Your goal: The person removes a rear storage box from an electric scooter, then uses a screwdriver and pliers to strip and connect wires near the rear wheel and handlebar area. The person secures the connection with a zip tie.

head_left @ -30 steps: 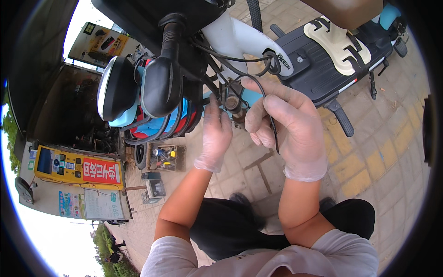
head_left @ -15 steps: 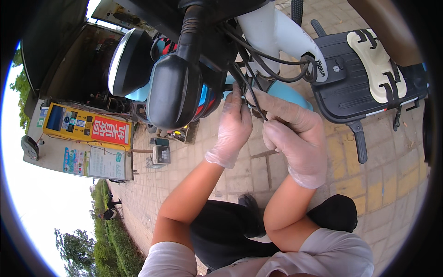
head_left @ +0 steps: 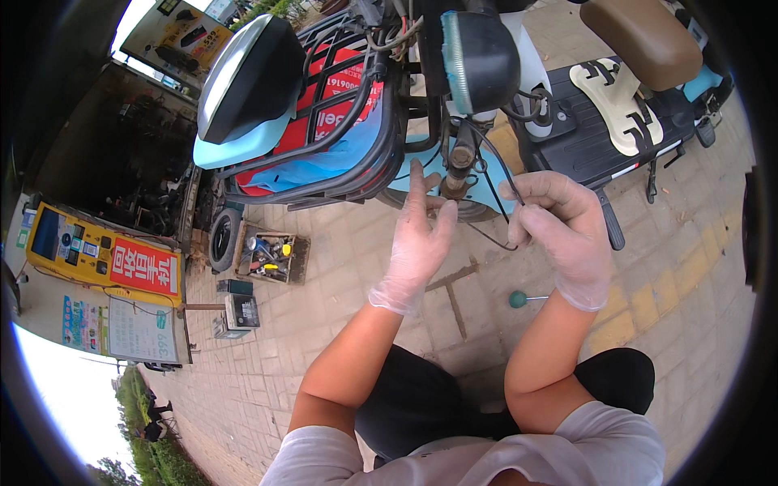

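Note:
An electric scooter's front end stands before me, its steering tube [head_left: 462, 158] bare above a light-blue fender [head_left: 480, 193]. My right hand [head_left: 567, 239], in a thin clear glove, is closed with thumb and fingers pinching a thin black cable [head_left: 496, 154] that loops beside the tube. My left hand [head_left: 417, 243], gloved the same way, is left of the tube, index finger stretched up and thumb apart. Its fingertips are close to the tube and another cable; whether they touch is unclear. A black-backed headlight [head_left: 486, 73] hangs above the tube.
A black wire basket [head_left: 365, 174] holding red and blue items is at the left. On the paving lie a green-handled screwdriver [head_left: 519, 300], a tool crate [head_left: 279, 257] and a tire [head_left: 223, 240]. A yellow machine [head_left: 81, 243] stands far left; the scooter's footboard [head_left: 567, 146] is at right.
My view has shifted, bringing the basket, tube and screwdriver into sight. My right hand has moved right, drawing the cable into a wider loop; my hands are farther apart.

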Tool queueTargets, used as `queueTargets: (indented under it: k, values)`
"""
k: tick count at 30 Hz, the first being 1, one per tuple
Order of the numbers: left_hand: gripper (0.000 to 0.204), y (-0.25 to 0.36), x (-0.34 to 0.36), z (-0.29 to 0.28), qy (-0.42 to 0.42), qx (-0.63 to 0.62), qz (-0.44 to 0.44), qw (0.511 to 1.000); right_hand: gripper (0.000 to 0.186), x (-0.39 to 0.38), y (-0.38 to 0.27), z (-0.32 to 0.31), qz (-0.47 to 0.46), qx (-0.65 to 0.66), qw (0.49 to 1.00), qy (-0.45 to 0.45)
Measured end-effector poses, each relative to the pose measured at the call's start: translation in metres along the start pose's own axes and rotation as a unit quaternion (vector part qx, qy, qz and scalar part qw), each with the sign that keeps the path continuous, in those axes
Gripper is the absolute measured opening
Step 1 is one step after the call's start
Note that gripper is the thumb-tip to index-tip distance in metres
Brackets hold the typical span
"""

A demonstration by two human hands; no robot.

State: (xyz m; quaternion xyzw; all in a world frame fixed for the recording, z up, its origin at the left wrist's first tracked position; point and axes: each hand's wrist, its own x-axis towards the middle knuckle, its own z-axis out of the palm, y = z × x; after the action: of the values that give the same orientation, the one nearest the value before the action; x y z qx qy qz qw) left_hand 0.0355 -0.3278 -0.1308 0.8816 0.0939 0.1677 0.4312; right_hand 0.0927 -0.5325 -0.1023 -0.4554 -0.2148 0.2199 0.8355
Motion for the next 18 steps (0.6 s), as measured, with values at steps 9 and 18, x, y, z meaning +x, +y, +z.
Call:
queueTargets:
  k: [9, 18]
  values:
    - [0.060, 0.004, -0.029, -0.047, 0.053, 0.207, 0.278, 0.937, 0.025, 0.011, 0.084, -0.005, 0.141, -0.228, 0.961, -0.066]
    - [0.017, -0.038, -0.065, -0.083, -0.127, 0.399, 0.074, 0.905, 0.029, 0.053, 0.135, -0.012, 0.139, -0.348, 0.893, -0.250]
